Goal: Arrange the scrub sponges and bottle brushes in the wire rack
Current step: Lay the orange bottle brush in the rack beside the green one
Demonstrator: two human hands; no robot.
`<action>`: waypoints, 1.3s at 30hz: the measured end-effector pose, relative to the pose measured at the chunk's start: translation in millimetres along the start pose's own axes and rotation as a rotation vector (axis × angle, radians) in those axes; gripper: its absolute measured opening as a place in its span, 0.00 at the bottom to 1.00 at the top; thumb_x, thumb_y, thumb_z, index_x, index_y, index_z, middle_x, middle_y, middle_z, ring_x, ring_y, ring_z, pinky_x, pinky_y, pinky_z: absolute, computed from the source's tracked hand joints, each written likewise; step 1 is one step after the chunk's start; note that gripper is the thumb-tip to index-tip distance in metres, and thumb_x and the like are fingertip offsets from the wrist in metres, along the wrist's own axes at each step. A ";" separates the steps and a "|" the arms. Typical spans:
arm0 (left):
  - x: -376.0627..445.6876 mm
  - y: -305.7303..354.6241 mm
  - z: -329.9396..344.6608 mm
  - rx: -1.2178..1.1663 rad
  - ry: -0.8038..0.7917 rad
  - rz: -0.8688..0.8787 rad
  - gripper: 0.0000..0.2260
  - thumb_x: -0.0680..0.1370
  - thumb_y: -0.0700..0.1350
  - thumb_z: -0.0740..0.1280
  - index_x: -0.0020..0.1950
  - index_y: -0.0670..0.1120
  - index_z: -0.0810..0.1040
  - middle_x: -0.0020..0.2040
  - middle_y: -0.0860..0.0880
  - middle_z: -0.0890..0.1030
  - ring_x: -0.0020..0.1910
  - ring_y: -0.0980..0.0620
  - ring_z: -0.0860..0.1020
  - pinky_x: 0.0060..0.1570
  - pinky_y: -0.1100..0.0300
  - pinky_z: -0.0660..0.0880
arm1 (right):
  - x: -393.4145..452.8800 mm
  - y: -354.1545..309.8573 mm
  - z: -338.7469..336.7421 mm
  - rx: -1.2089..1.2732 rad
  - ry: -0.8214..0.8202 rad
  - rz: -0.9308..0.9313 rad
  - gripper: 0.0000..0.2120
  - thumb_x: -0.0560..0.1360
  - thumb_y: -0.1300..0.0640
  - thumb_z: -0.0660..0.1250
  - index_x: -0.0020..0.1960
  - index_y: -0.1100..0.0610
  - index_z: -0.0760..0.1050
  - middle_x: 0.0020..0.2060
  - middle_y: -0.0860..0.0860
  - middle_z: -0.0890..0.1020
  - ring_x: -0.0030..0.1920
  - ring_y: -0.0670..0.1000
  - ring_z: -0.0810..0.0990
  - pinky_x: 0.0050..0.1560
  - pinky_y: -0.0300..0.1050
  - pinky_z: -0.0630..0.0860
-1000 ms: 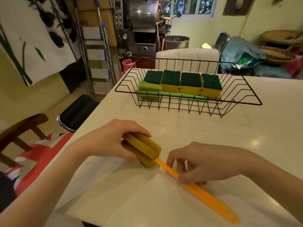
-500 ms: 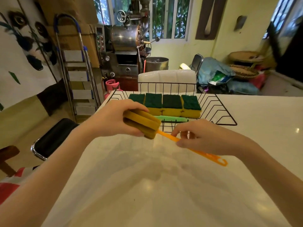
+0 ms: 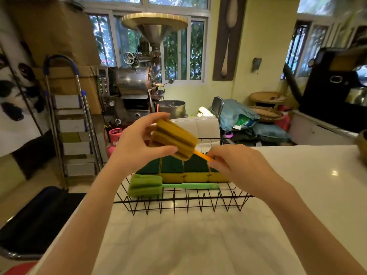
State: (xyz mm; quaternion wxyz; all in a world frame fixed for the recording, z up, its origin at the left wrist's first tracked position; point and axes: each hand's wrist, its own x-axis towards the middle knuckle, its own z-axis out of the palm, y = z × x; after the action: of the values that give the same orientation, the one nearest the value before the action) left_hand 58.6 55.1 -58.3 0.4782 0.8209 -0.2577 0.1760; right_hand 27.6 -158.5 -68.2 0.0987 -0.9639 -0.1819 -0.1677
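Two hands hold one orange bottle brush [image 3: 174,142] in the air above the wire rack [image 3: 184,197], and together they hide the rack's middle and far wall. The left hand [image 3: 139,143] pinches the ribbed sponge head between thumb and fingers; the right hand [image 3: 238,167] closes on the orange handle at about 4 o'clock from that head, so most of the handle is hidden in the palm. Beyond the white table [image 3: 198,245], at 12 o'clock, stands a metal roasting machine [image 3: 137,84], with a stepladder [image 3: 71,124] at 10 o'clock and a white chair back [image 3: 196,127] just behind the rack. Inside the rack lie a row of scrub sponges [image 3: 174,171], green side up, yellow below; three show clearly, and a fourth is mostly covered by the right hand. One green bottle brush [image 3: 147,185] lies along the near wall, head at 9 o'clock
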 end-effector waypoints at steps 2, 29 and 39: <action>4.3 1.4 1.9 -0.210 0.112 0.015 0.31 0.62 0.49 0.75 0.61 0.60 0.67 0.59 0.58 0.74 0.59 0.61 0.74 0.55 0.68 0.73 | 4.0 2.5 3.7 0.179 0.076 0.067 0.10 0.77 0.51 0.58 0.54 0.51 0.74 0.42 0.49 0.80 0.41 0.49 0.77 0.36 0.37 0.71; 11.0 -44.2 23.3 0.304 -0.528 -0.260 0.07 0.73 0.43 0.66 0.49 0.50 0.81 0.37 0.57 0.82 0.34 0.64 0.77 0.37 0.68 0.70 | 1.9 29.0 -2.9 0.338 0.262 -0.062 0.21 0.70 0.58 0.69 0.61 0.47 0.72 0.52 0.42 0.77 0.55 0.41 0.75 0.54 0.29 0.70; 10.0 -54.4 33.3 0.401 -0.732 -0.248 0.09 0.73 0.42 0.67 0.51 0.52 0.80 0.40 0.60 0.78 0.42 0.62 0.77 0.47 0.68 0.74 | 14.0 64.7 35.5 0.245 -0.330 0.132 0.21 0.63 0.54 0.75 0.51 0.44 0.69 0.49 0.46 0.77 0.47 0.49 0.75 0.47 0.41 0.75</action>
State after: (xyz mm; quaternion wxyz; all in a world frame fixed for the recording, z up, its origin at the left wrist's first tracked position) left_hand 100.3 45.7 -106.7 0.2038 0.9306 -0.2704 -0.1390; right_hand 75.0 -204.3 -104.3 0.1948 -0.9689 -0.1512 0.0223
